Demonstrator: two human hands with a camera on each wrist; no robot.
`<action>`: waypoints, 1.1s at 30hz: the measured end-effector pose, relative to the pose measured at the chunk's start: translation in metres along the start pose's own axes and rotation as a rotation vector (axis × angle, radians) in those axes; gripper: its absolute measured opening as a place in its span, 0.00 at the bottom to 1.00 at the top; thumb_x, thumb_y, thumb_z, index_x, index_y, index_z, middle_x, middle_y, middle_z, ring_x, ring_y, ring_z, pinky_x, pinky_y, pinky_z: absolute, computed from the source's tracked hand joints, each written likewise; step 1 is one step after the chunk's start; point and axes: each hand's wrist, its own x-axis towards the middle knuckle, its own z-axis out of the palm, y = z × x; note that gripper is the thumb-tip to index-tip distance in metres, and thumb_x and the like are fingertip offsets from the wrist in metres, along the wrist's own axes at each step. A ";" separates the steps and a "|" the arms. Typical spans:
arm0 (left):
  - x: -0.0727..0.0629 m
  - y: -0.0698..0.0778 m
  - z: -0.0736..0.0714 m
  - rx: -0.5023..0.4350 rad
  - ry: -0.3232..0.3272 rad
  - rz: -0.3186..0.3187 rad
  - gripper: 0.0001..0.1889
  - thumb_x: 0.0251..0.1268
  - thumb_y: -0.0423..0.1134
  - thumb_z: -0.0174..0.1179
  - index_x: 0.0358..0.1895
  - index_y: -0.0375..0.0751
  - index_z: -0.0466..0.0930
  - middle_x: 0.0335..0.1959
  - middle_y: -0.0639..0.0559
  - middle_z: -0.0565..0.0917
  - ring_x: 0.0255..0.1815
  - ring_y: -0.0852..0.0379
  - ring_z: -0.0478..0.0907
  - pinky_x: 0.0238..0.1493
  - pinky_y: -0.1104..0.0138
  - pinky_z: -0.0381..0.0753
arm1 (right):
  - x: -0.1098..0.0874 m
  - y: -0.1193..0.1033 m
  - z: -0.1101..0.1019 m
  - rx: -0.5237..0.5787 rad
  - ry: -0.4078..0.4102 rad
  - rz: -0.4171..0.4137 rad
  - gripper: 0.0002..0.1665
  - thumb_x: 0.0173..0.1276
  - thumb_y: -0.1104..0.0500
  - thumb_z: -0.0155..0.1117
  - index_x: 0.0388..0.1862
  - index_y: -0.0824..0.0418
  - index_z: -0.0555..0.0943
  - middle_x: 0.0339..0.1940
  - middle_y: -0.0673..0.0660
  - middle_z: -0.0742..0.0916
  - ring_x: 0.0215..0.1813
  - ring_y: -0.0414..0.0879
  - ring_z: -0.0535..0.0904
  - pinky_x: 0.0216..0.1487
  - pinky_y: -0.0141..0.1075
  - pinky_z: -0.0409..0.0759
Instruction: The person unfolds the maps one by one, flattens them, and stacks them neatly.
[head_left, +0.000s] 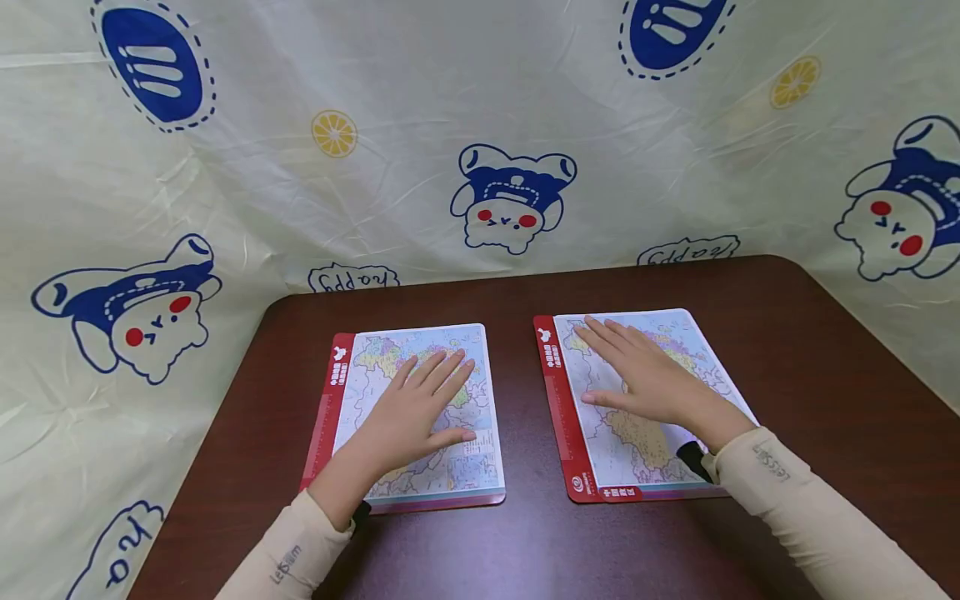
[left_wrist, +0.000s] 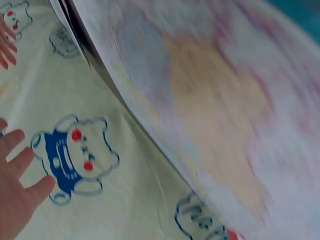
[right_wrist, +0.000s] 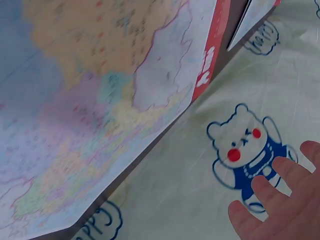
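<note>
Two maps with red side strips and rounded corners lie side by side. Over the middle of the left map (head_left: 476, 467) is my left hand (head_left: 416, 412), fingers straight and spread, thumb out to the right. My right hand (head_left: 648, 375) is stretched flat over the upper part of the right map (head_left: 637, 446), thumb pointing left. Neither hand grips anything. In the left wrist view the left hand (left_wrist: 20, 185) shows spread fingers beside a blurred map (left_wrist: 215, 125). Straight fingers of the right hand (right_wrist: 285, 200) appear at the lower right of the right wrist view.
Both maps rest on a dark brown table (head_left: 517, 542) with rounded far corners. A pale cloth (head_left: 405, 200) printed with bears and orange slices hangs behind and beside it. A strip of tabletop separates the maps. Black bands (head_left: 693, 460) show at the sleeve cuffs.
</note>
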 end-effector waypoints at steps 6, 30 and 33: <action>0.024 0.027 0.011 -0.095 0.026 -0.036 0.42 0.59 0.65 0.46 0.70 0.42 0.47 0.69 0.49 0.53 0.68 0.50 0.50 0.65 0.55 0.50 | -0.015 0.024 -0.008 0.070 0.045 0.086 0.54 0.56 0.36 0.59 0.72 0.58 0.47 0.70 0.62 0.56 0.67 0.62 0.51 0.61 0.58 0.51; 0.092 0.094 0.046 -1.255 -0.048 -0.417 0.35 0.52 0.41 0.64 0.61 0.35 0.56 0.53 0.41 0.66 0.58 0.48 0.62 0.49 0.61 0.72 | -0.080 0.110 0.002 0.338 -0.076 0.500 0.53 0.63 0.41 0.54 0.68 0.72 0.40 0.64 0.79 0.52 0.62 0.75 0.46 0.53 0.68 0.49; 0.097 0.098 0.050 -1.386 -0.056 -0.461 0.31 0.52 0.36 0.64 0.58 0.33 0.61 0.49 0.41 0.72 0.51 0.51 0.70 0.43 0.65 0.75 | -0.084 0.113 0.006 0.331 -0.110 0.493 0.53 0.62 0.42 0.55 0.66 0.77 0.43 0.61 0.81 0.55 0.60 0.76 0.51 0.52 0.67 0.53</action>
